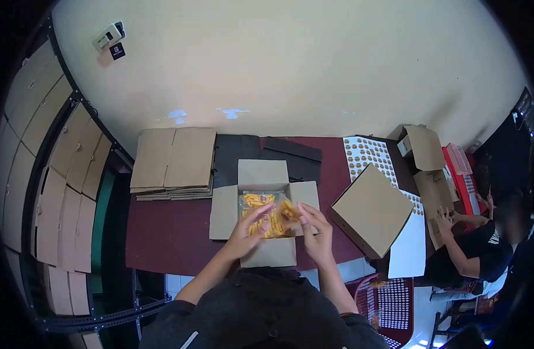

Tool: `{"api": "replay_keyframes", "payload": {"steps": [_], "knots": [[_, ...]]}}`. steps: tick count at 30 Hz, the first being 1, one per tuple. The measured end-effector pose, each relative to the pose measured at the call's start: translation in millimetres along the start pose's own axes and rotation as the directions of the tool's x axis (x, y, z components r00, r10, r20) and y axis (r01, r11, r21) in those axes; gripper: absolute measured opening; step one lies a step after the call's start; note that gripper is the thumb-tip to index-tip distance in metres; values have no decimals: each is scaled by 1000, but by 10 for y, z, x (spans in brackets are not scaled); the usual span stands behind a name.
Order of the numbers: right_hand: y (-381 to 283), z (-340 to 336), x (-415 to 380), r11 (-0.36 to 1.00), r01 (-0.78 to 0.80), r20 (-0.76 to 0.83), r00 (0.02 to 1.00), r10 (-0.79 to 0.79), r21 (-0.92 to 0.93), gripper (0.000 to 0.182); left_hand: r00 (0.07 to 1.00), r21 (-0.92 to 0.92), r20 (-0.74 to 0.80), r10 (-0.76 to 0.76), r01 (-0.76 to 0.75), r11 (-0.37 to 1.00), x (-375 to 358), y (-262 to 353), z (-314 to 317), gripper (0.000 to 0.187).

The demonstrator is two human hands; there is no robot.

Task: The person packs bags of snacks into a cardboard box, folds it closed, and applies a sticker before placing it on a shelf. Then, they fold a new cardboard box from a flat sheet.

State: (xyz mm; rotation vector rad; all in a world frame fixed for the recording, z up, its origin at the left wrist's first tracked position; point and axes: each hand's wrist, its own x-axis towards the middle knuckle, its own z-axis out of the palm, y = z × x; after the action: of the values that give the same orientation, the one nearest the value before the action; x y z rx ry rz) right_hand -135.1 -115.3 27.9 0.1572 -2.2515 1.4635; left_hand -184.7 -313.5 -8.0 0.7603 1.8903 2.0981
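An open cardboard box stands in front of me with its flaps folded outward. Clear packets of yellow-orange stick-shaped snacks lie inside it. At the box's right side, my right hand pinches the edge of a clear snack packet, which is slightly blurred and tilted over the box. My left hand reaches over the box's left side, its fingers apart and near the packets; whether its fingertips touch one is hard to see.
Flattened cartons are stacked at left on the dark red table. A closed carton and sticker sheets lie right, above a red plastic basket. A co-worker handles another box. Shelves of cartons stand left.
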Motion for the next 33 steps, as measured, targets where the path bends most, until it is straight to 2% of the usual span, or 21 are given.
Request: {"api": "replay_keyframes", "payload": {"steps": [2,3,6,8,10,11,12,14,15,16,17,18,20,22,23,26,27,28,30,31,33], "knots": [[-4,110,-54,996,59,78,996,-53,-70,35,990,187,84,112,-126,974,-18,-25,72,59],[-39,208,-72,997,70,74,995,-67,-44,40,987,211,85,134,-150,966,-21,22,130,68],[22,278,-65,997,59,74,995,-63,46,50,984,203,16,180,-179,963,-24,-26,214,69],[156,262,-54,975,101,41,995,-95,-197,46,988,189,-1,154,-151,970,-50,-48,216,67],[153,339,-12,995,9,-6,1000,-10,-96,41,996,210,0,85,-83,974,-81,66,262,62],[137,374,5,997,-65,-124,990,70,43,41,993,154,-85,80,-67,986,-73,117,310,47],[124,388,32,975,-121,-228,960,163,188,41,993,153,-88,81,-67,986,-71,106,290,47],[163,290,60,983,-152,-250,953,173,101,37,994,173,-98,-42,59,983,-59,51,239,26],[236,189,78,884,-340,23,936,352,320,33,984,85,-173,-37,53,995,-51,15,246,10],[283,127,90,704,-545,323,838,439,456,28,984,83,-174,-35,50,995,-43,-5,216,10],[300,76,70,706,-559,313,829,464,435,18,991,188,-133,25,0,982,-34,-10,150,9],[303,41,86,709,-556,312,831,461,434,18,993,291,-85,83,-54,955,-20,-14,90,9],[323,-28,83,730,-599,389,791,473,330,14,993,271,-76,93,-69,960,-6,-24,22,12],[366,-31,96,774,-536,387,828,405,337,15,1000,288,-8,-9,11,958,20,28,-47,17],[385,-32,101,798,-500,399,843,360,337,16,997,292,79,-16,-8,956,30,79,-115,22],[476,18,79,841,-434,375,875,307,323,19,996,240,90,28,-49,970,43,16,-223,27],[553,34,73,781,-509,287,858,426,362,19,983,284,183,-31,-23,958,48,-10,-305,39],[644,48,83,712,-571,200,817,541,409,20,983,285,181,-31,-22,958,62,34,-301,39],[760,28,160,676,-530,84,815,574,512,19,986,390,141,84,-133,911,87,149,-250,61],[851,-1,170,692,-566,51,789,612,449,19,986,390,142,82,-132,911,89,112,-211,61],[1113,49,144,698,-605,15,760,650,382,21,979,549,194,63,-162,820,29,-26,-71,79]]}}
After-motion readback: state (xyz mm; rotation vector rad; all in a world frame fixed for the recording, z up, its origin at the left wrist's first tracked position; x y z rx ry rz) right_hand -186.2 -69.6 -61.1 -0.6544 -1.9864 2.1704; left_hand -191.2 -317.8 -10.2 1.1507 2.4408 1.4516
